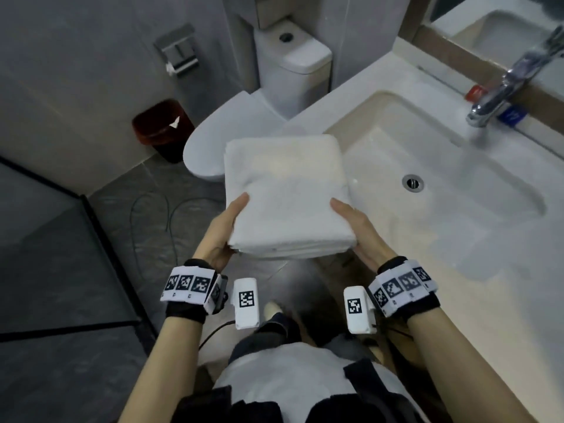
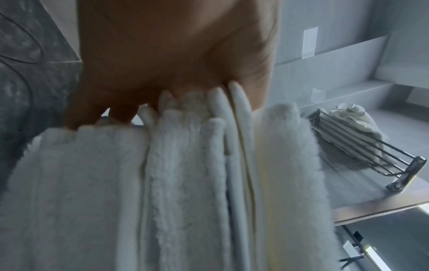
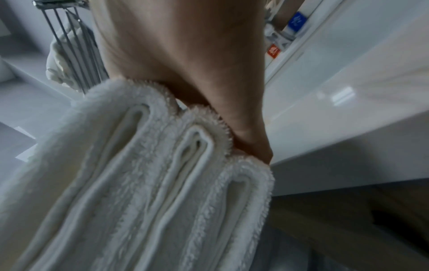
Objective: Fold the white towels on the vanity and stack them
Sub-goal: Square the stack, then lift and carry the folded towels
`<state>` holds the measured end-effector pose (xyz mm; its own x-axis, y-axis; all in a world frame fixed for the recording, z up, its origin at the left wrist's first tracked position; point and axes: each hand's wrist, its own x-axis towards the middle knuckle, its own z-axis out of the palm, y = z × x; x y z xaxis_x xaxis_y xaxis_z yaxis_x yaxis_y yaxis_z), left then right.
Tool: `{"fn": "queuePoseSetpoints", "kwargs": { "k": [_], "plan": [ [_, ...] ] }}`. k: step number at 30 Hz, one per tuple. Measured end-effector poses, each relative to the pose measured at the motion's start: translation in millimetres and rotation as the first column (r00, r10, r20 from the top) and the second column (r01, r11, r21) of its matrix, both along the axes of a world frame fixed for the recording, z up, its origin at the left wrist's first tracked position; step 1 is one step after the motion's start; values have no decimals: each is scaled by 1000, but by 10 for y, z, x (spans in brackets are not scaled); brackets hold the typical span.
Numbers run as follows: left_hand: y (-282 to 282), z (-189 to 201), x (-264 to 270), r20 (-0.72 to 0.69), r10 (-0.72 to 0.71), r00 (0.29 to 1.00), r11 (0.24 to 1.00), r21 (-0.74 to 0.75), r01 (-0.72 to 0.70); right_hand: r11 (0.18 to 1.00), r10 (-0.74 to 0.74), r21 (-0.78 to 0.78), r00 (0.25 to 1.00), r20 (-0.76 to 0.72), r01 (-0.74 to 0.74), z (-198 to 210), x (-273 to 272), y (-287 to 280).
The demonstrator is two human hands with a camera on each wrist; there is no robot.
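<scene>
A stack of folded white towels [image 1: 287,193] is held in the air between both hands, over the left end of the vanity [image 1: 457,300] and the floor beside it. My left hand [image 1: 227,227] grips the stack's near left side, thumb on top and fingers hidden underneath. My right hand [image 1: 354,225] grips the near right side the same way. In the left wrist view the towels' layered edges [image 2: 162,183] lie against my left hand's palm [image 2: 174,55]. In the right wrist view the folded loops [image 3: 139,183] press into my right hand [image 3: 185,64].
The sink basin [image 1: 457,166] with a chrome faucet [image 1: 500,90] lies to the right of the stack. A toilet [image 1: 293,53] and a red bin [image 1: 161,126] stand beyond and to the left. Cables [image 1: 152,215] trail on the floor. A wire wall rack [image 2: 362,146] holds a crumpled cloth.
</scene>
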<state>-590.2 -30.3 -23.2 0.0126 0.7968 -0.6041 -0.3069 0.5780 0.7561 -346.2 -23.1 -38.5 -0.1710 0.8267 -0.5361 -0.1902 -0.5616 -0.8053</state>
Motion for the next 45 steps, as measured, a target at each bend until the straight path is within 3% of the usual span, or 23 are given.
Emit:
{"fn": "queuePoseSetpoints", "kwargs": {
  "k": [13,25,32,37,41,45],
  "plan": [
    [1273,188,-1401,50,97,994,990,93,-102,997,57,45,998,-9,-57,311,-1397,1454],
    [3267,592,-2113,-7,129,992,973,194,-125,970,130,202,990,52,-138,563,-2096,3583],
    [4316,913,-2283,30,16,999,971,240,-22,951,119,283,993,24,-121,868,-2162,4390],
    [5088,1214,-2339,-2,-131,991,939,319,125,931,33,359,996,84,-61,1122,-2189,4996],
    [5687,1448,-2376,-69,-212,975,902,369,223,903,4,429,999,35,-18,1320,-2222,5499],
    [6222,1629,-2369,-95,-298,950,882,353,312,893,-47,449,996,79,7,1491,-2199,5942]
  ]
}}
